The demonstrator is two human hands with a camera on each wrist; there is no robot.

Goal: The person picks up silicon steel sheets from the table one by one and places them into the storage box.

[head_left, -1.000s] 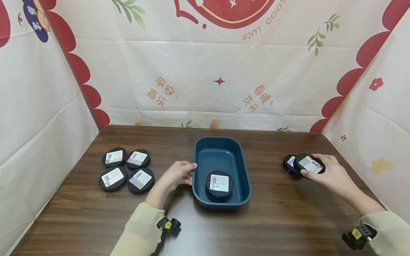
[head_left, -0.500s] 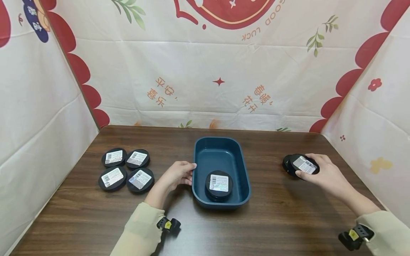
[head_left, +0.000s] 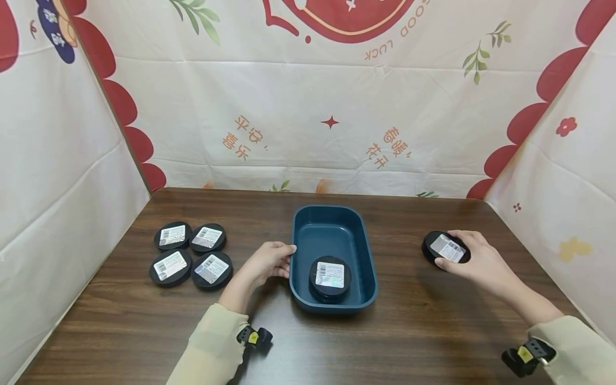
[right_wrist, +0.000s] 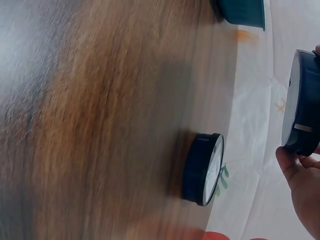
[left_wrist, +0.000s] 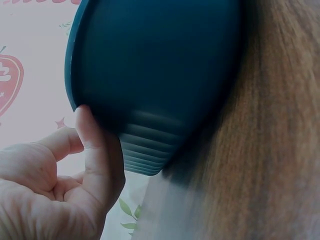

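Note:
A dark blue-green rectangular tray (head_left: 302,214) stands on the table, with my left hand (head_left: 267,262) pinching its left rim; the left wrist view shows the thumb on the rim and fingers against the outer wall. Inside, near its front end, lies a black round tub (head_left: 329,275) with a white label up; whether it is one or two stacked I cannot tell. At the right, my right hand (head_left: 474,262) grips another black round tub (head_left: 448,248) by its edges. The right wrist view shows this tub raised above a similar tub (right_wrist: 200,170) resting on the table, mostly hidden from the head view.
Several more labelled black tubs, such as this near one (head_left: 170,268), sit grouped at the table's left. The brown wooden table (head_left: 385,347) is bounded by a printed white cloth (head_left: 298,91) at the back and both sides.
My right hand has carried its tub leftward, from partly beside the lower tub to over it, now covering most of it. The left hand and tray have stayed put.

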